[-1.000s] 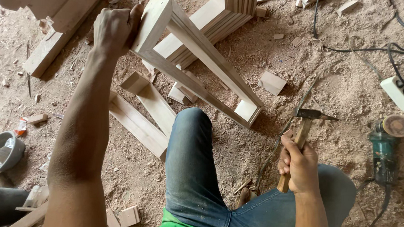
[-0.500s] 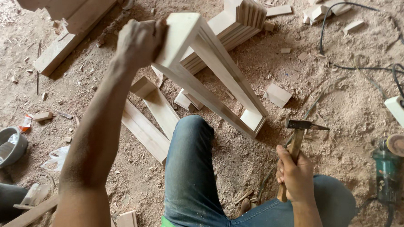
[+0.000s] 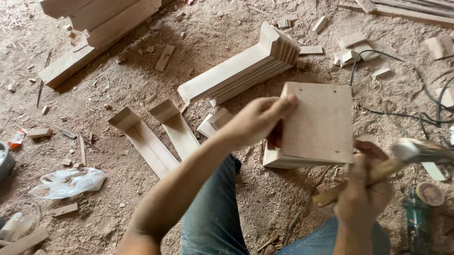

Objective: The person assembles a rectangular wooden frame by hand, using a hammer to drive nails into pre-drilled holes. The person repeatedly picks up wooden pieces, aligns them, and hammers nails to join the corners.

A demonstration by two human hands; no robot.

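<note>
We find the left hand closed on the upper left edge of a wooden stool, thumb under and fingers curled over the flat square panel, which faces the camera and is held off the floor above the person's knee. The right hand is wrapped tight round the wooden handle of a hammer, whose steel head sits blurred just beside the panel's lower right corner. Our first concern is the left fingers: they lie on the same face as the panel's nail holes, and a glancing blow could land on them. Second, the stool is braced by one hand only, with nothing solid beneath it, so we judge that a strike may twist it out of the grip or open a joint. Third, the floor is deep in sawdust and littered with offcuts, two loose leg pieces and a stack of cut legs, so a dropped piece would land among hard edges. Black cables trail close on the right, near a green power tool, within the hammer's swing. A plastic bag lies well apart.
</note>
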